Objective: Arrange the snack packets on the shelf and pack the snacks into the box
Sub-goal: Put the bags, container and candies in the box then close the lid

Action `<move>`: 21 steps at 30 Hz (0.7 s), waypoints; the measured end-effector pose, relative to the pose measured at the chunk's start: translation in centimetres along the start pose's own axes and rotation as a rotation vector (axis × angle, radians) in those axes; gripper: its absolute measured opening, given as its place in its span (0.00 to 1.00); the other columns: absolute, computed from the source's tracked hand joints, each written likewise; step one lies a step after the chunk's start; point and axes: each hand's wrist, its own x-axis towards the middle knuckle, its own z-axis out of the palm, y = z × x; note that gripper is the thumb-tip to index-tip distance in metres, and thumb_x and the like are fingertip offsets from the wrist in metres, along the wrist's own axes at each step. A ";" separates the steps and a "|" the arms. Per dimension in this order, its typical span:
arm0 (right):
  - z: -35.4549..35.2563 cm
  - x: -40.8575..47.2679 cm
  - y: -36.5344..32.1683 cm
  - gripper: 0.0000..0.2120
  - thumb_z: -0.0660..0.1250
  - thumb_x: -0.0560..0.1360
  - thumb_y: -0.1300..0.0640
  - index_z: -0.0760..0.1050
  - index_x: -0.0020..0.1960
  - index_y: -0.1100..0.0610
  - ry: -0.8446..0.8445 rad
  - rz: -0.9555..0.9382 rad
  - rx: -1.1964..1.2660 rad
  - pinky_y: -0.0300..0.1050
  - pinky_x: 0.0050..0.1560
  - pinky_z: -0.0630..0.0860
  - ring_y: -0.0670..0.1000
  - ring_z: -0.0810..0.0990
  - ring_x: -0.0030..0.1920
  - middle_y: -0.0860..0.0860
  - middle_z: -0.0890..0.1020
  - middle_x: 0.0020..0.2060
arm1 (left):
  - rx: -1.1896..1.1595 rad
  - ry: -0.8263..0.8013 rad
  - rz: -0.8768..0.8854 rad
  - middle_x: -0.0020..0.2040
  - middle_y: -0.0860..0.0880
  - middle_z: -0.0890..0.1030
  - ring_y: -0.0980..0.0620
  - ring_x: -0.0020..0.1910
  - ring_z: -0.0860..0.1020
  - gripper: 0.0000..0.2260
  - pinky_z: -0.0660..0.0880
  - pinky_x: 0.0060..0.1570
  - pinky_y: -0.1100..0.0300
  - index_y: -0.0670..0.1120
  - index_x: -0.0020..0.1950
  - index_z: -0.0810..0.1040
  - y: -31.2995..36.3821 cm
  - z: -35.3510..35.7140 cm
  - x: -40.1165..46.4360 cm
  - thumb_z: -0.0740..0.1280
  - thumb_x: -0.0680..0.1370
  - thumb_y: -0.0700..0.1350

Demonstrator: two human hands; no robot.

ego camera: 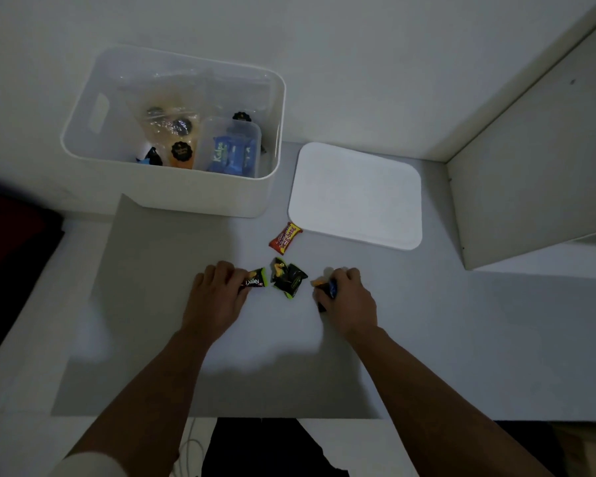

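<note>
The left hand [217,290] curls its fingers onto a small black crinkly foil snack packet with green ends [254,279]; the right hand [346,294] grips a dark packet with blue and orange ends [326,285]. Between the hands lie two more glossy black-and-green packets [287,277]; beyond them sits a red-and-yellow wrapper bar [285,238]. Pinch each packet firmly at its body, since foil likely slips, then lift both to the deep white plastic box [172,187] ahead of the left hand.

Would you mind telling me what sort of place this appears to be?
Probably a home room, dimly lit: a white surface against a plain wall, a storage box holding snacks with its lid off, and loose packets between the hands.
</note>
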 end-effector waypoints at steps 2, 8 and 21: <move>-0.3 -0.1 -0.3 0.14 0.67 0.77 0.42 0.69 0.50 0.51 -0.014 0.015 0.047 0.45 0.39 0.70 0.52 0.77 0.42 0.48 0.75 0.46 | -0.032 -0.013 -0.012 0.51 0.46 0.75 0.43 0.44 0.74 0.15 0.72 0.41 0.50 0.46 0.53 0.77 0.2 -0.6 0.5 0.57 0.80 0.54; -1.2 0.6 -1.6 0.08 0.69 0.76 0.53 0.70 0.51 0.50 0.049 0.116 0.352 0.53 0.40 0.80 0.53 0.80 0.39 0.50 0.81 0.42 | -0.380 -0.034 -0.297 0.37 0.52 0.77 0.49 0.34 0.78 0.07 0.74 0.35 0.54 0.50 0.47 0.71 0.4 -4.8 1.4 0.65 0.76 0.52; -2.2 2.7 -9.8 0.14 0.63 0.77 0.40 0.76 0.55 0.48 -0.061 -0.163 -0.058 0.47 0.46 0.75 0.58 0.82 0.50 0.52 0.83 0.49 | -0.366 0.101 -0.531 0.53 0.48 0.74 0.39 0.37 0.78 0.14 0.76 0.35 0.51 0.50 0.58 0.75 -3.1 -6.2 -2.5 0.61 0.76 0.37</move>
